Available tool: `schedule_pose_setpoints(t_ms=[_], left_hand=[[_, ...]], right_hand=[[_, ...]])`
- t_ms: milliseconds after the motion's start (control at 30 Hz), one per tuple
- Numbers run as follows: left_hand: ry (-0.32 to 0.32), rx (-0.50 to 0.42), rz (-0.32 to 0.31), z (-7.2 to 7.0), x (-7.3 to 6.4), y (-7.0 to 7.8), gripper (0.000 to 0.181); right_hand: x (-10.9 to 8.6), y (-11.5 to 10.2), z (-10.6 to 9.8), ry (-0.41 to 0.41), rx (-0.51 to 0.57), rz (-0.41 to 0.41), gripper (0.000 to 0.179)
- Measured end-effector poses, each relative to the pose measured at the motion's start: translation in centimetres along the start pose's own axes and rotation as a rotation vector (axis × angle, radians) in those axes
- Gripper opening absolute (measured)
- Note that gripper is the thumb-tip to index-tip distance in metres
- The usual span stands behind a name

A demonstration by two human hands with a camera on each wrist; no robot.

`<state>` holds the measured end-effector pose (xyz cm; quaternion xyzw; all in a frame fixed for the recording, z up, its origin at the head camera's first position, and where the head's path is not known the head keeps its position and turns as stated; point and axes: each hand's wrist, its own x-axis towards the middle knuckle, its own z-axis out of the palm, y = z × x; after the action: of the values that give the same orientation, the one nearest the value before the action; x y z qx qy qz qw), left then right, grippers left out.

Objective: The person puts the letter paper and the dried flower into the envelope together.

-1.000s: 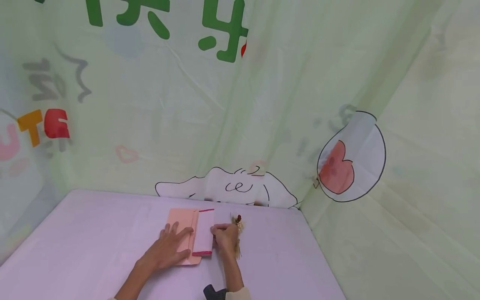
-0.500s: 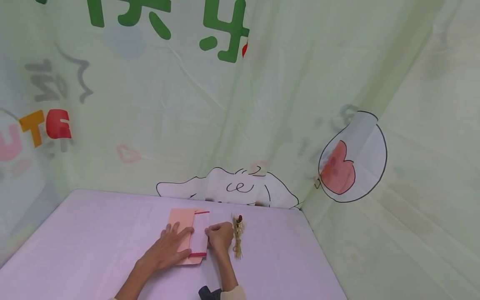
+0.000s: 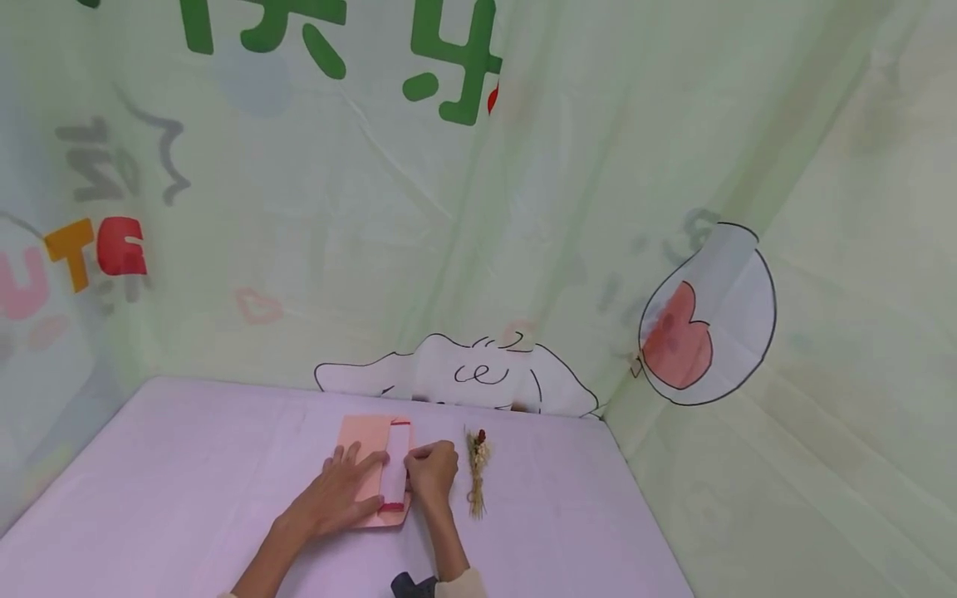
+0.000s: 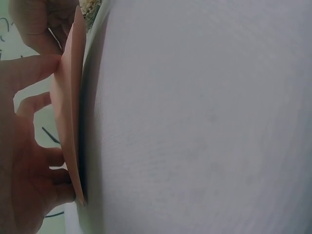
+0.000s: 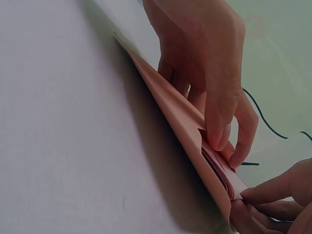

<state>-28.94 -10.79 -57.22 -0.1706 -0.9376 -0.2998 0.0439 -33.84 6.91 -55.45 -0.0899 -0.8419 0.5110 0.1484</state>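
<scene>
Pale lilac tabletop (image 3: 576, 507), smooth; pink paper envelope (image 3: 364, 428) lies on it, shadow under its near edge in both wrist views. White card (image 3: 395, 465), red edging at near and far ends, sits partly in envelope; how deep, can't tell. Layered edges of card show between the pink paper in right wrist view.

Left hand (image 3: 342, 488): fingers spread, resting on envelope, not gripping. Right hand (image 3: 435, 472): thumb and fingers pinch card's outer edge, at envelope's right side. Hands apart, near each other. Beige cuff (image 3: 461, 585) and dark wrist device (image 3: 411, 586) on the right arm, nearer the wearer than envelope.

Dried flower bouquet (image 3: 477, 477), dark red bloom at far end, flat on tabletop, right of envelope, well clear of it.

Room: pale green curtain (image 3: 359, 257) hangs beyond envelope and along both sides, creased. Prints on it: black-outlined cartoon head (image 3: 486, 378) directly beyond envelope at table edge; balloon with red heart (image 3: 736, 316) far right of envelope; green Chinese characters (image 3: 469, 62) high above envelope, cropped; colored letters "UTE" (image 3: 120, 249) far left of envelope.
</scene>
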Motion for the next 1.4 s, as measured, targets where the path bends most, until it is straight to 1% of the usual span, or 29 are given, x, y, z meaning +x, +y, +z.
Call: schedule_pose_setpoints(t_ms=[100, 167, 233, 267, 300, 367, 400, 567, 667, 767, 900, 967, 1100, 1200, 1400], left_hand=[[0.007, 0.005, 0.007, 0.0, 0.2, 0.0, 0.064], [0.011, 0.0, 0.009, -0.1, 0.2, 0.0, 0.063], [0.009, -0.008, 0.01, -0.1, 0.3, 0.0, 0.063], [0.008, -0.009, 0.012, -0.1, 0.3, 0.0, 0.063], [0.005, -0.013, 0.01, -0.1, 0.2, 0.1, 0.064], [-0.002, -0.022, 0.005, -0.1, 0.2, 0.2, 0.064], [-0.004, -0.024, 0.004, -0.1, 0.2, 0.2, 0.065], [-0.007, -0.018, 0.006, -0.2, 0.2, 0.3, 0.068], [-0.007, -0.016, 0.009, -0.2, 0.3, 0.2, 0.068], [-0.013, -0.029, -0.005, -0.2, 0.2, 0.1, 0.068], [-0.009, -0.041, -0.008, -0.3, -0.1, 0.0, 0.069], [-0.002, -0.04, 0.0, -0.3, -0.2, 0.0, 0.07], [0.011, -0.026, 0.018, -0.3, -0.3, 0.0, 0.069], [0.019, -0.021, 0.027, -0.4, -0.3, 0.1, 0.066], [0.008, -0.016, 0.017, -0.2, -0.1, 0.1, 0.066]], right_hand=[[0.5, 0.8, 0.5, -0.001, 0.004, -0.076, 0.012], [0.7, 1.2, 0.8, -0.011, 0.011, -0.102, 0.012], [0.4, 0.9, 0.7, -0.035, 0.028, -0.108, 0.01], [0.3, 0.7, 0.7, -0.049, 0.027, -0.109, 0.01], [0.0, 0.2, 0.5, -0.064, 0.034, -0.083, 0.009], [-0.3, -0.2, 0.5, -0.081, 0.028, -0.067, 0.008], [-0.5, -0.7, 0.3, -0.092, 0.03, -0.044, 0.008], [-0.9, -1.2, 0.4, -0.122, 0.04, -0.036, 0.007], [-0.9, -1.2, 0.6, -0.134, 0.052, -0.028, 0.006], [-0.9, -1.1, 0.9, -0.131, 0.049, -0.027, 0.008], [-1.0, -0.9, 1.4, -0.13, 0.048, -0.042, 0.01], [-1.1, -0.9, 1.6, -0.138, 0.065, -0.021, 0.011], [-1.2, -1.0, 1.9, -0.131, 0.056, -0.016, 0.011], [-1.2, -0.8, 2.3, -0.125, 0.027, -0.035, 0.011], [-1.1, -0.1, 2.9, -0.115, -0.023, -0.066, 0.011]])
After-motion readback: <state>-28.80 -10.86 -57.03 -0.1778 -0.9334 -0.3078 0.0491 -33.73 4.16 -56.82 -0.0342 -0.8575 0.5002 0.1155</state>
